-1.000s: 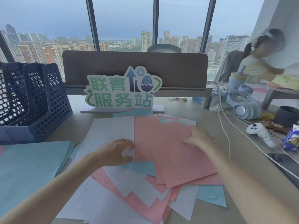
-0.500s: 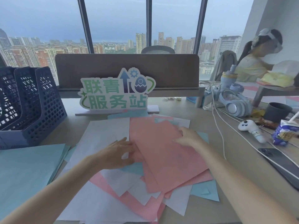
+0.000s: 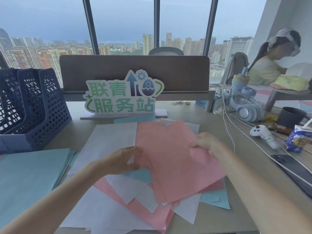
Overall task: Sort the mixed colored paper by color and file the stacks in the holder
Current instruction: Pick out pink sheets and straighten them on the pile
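Where the wide, pale wooden desk [image 3: 211, 125] meets the brown felt divider panel [image 3: 135, 71], a white-edged green-lettered sign [image 3: 123, 98] stands upright, and in front of it sprawls the loose heap of mixed pink, white and light-blue paper sheets [image 3: 118, 191]. On top of that heap lies a large pink paper sheet [image 3: 177, 166] — tilted, its far corner near the sign. To the left, a squared-up stack of light-blue paper sheets [image 3: 28, 174] rests flat on the desk, just in front of the dark blue plastic lattice file holder [image 3: 33, 105], which stands at the desk's left edge with its visible slots holding no paper.

The left hand [image 3: 121, 159] lies at the pink sheet's left edge, fingers curled with the tips seeming to pinch that edge against a white sheet. The right hand [image 3: 206, 142] grasps the same sheet's right edge, fingers bent over it.

Further right lie pale blue headphones [image 3: 246, 110], a white game controller [image 3: 263, 134] and a dark phone [image 3: 293, 168] — all well apart from the paper.
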Demonstrator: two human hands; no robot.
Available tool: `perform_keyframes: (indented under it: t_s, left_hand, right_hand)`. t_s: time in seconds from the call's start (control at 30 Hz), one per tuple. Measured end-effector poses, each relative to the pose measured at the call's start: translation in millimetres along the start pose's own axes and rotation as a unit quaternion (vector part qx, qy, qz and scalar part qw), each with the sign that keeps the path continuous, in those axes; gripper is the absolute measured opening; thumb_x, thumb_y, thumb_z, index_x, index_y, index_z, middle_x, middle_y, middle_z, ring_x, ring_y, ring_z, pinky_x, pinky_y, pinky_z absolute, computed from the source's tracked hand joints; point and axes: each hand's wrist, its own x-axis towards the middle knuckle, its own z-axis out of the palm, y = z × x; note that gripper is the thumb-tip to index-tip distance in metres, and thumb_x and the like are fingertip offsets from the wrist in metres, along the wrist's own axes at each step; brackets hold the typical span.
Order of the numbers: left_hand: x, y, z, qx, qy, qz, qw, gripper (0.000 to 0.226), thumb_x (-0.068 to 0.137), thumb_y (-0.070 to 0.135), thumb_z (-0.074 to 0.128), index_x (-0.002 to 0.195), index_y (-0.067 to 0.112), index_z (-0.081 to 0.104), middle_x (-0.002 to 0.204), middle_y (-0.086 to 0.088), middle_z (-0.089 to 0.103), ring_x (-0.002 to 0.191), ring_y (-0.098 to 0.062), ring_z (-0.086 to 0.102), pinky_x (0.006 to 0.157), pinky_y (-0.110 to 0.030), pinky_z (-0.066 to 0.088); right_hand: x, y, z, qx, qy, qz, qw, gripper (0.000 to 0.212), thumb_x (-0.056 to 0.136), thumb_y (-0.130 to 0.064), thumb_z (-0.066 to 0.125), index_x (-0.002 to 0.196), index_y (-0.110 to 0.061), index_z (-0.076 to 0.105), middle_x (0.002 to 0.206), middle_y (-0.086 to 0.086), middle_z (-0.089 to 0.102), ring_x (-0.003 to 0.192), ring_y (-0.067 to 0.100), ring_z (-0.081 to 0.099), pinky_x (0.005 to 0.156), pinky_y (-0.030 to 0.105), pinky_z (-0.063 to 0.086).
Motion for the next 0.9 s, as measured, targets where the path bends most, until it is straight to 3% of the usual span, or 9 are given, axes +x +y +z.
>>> perform_keyframes:
  t_s: [0.07, 0.13, 0.27, 0.37, 0.47, 0.53, 0.63, 0.77, 0.9]
  left_hand:
    - [-1, 1, -1, 0.009, 0.001, -0.008, 1.0, 0.064, 0.094, 0.039, 0.061, 0.151, 0.03, 0.033, 0.157, 0.008, 0.034, 0.142, -0.012, 0.034, 0.114, -0.022, 0.024]
    - [-3, 2, -2, 0.016, 0.006, -0.017, 1.0, 0.064, 0.095, 0.038, 0.06, 0.151, 0.03, 0.032, 0.157, 0.009, 0.032, 0.143, -0.013, 0.032, 0.113, -0.022, 0.023]
    - [-5, -2, -3, 0.025, 0.009, -0.023, 0.999, 0.055, 0.094, 0.039, 0.059, 0.146, 0.029, 0.042, 0.148, 0.008, 0.044, 0.136, -0.015, 0.042, 0.111, -0.024, 0.031]
    - [-6, -5, -2, 0.027, 0.02, -0.015, 0.999, 0.048, 0.093, 0.044, 0.06, 0.138, 0.028, 0.052, 0.137, 0.008, 0.052, 0.128, -0.015, 0.049, 0.109, -0.027, 0.035]
    - [-5, -2, 0, 0.042, 0.044, -0.003, 0.998, 0.046, 0.093, 0.043, 0.061, 0.136, 0.028, 0.056, 0.144, 0.009, 0.049, 0.133, -0.012, 0.045, 0.112, -0.022, 0.029]
    - [-4, 0, 1, 0.062, 0.07, 0.001, 0.996, 0.04, 0.092, 0.043, 0.062, 0.13, 0.029, 0.061, 0.141, 0.011, 0.051, 0.13, -0.011, 0.047, 0.106, -0.019, 0.032]
    - [-4, 1, 1, 0.095, 0.09, 0.001, 0.991, 0.031, 0.091, 0.047, 0.062, 0.117, 0.031, 0.066, 0.129, 0.012, 0.06, 0.119, -0.011, 0.054, 0.097, -0.022, 0.04]
    - [-5, 2, 3, 0.105, 0.082, 0.006, 0.991, 0.025, 0.094, 0.044, 0.057, 0.115, 0.035, 0.067, 0.117, 0.012, 0.064, 0.112, -0.012, 0.058, 0.089, -0.024, 0.044]
    - [-2, -2, 5, 0.089, 0.055, 0.03, 0.994, 0.025, 0.095, 0.047, 0.055, 0.1, 0.027, 0.07, 0.101, 0.015, 0.067, 0.093, -0.012, 0.062, 0.082, -0.028, 0.048]
  right_hand:
    - [3, 5, -3, 0.044, 0.042, 0.013, 0.998, 0.02, 0.079, -0.003, 0.079, 0.096, 0.0, 0.069, 0.085, 0.016, 0.07, 0.069, 0.027, 0.066, 0.058, 0.03, 0.052]
    - [6, 11, -6, 0.06, 0.087, 0.013, 0.994, 0.028, 0.078, -0.008, 0.081, 0.102, -0.001, 0.068, 0.091, 0.017, 0.07, 0.073, 0.027, 0.066, 0.059, 0.03, 0.051]
    - [7, 21, -14, 0.018, 0.082, 0.014, 0.996, 0.037, 0.078, -0.025, 0.084, 0.1, 0.0, 0.069, 0.092, 0.016, 0.073, 0.089, 0.034, 0.071, 0.085, 0.046, 0.059]
    - [-11, 14, -17, -0.09, 0.011, 0.002, 0.996, 0.024, 0.087, -0.028, 0.076, 0.086, -0.005, 0.069, 0.08, 0.011, 0.07, 0.076, 0.029, 0.069, 0.07, 0.034, 0.055]
    - [-18, 9, -19, -0.174, -0.026, -0.023, 0.984, 0.011, 0.086, -0.017, 0.075, 0.084, -0.008, 0.068, 0.076, 0.005, 0.066, 0.067, 0.02, 0.062, 0.055, 0.023, 0.044]
    - [-16, 6, -20, -0.227, 0.011, -0.032, 0.973, 0.015, 0.082, -0.015, 0.074, 0.075, -0.009, 0.063, 0.073, 0.004, 0.061, 0.065, 0.019, 0.059, 0.052, 0.022, 0.04]
    - [-18, 0, -20, -0.294, 0.068, -0.023, 0.953, 0.031, 0.084, -0.029, 0.071, 0.069, -0.011, 0.051, 0.072, 0.003, 0.054, 0.067, 0.021, 0.057, 0.054, 0.025, 0.037]
    - [-23, -6, -16, -0.326, 0.053, -0.027, 0.943, 0.043, 0.09, -0.046, 0.065, 0.068, -0.011, 0.051, 0.071, 0.002, 0.054, 0.061, 0.014, 0.051, 0.052, 0.027, 0.036]
    - [-27, -11, -12, -0.234, -0.024, -0.023, 0.972, 0.021, 0.09, -0.027, 0.071, 0.087, -0.008, 0.064, 0.08, 0.005, 0.066, 0.066, 0.02, 0.063, 0.056, 0.024, 0.048]
